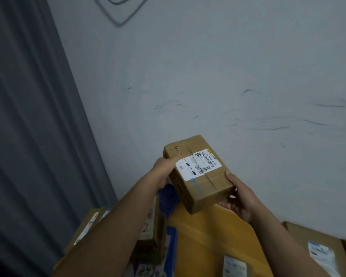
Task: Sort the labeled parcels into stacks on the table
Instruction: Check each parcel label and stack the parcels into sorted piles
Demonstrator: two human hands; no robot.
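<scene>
A small brown cardboard parcel (200,176) with a white barcode label and a handwritten mark on top is held in the air in front of the wall. My left hand (163,169) grips its left side, the thumb lying on the top near the label. My right hand (239,196) holds its right end from below, the thumb on the top edge. Below the parcel lies a large yellow-brown parcel (208,236) with a label near the bottom edge of the view.
Labeled cardboard boxes sit at the lower left (88,226) and lower right (318,246). A blue mesh item (168,198) shows under my left wrist. A scuffed pale wall (208,76) stands close ahead, and a grey curtain (28,136) hangs at the left.
</scene>
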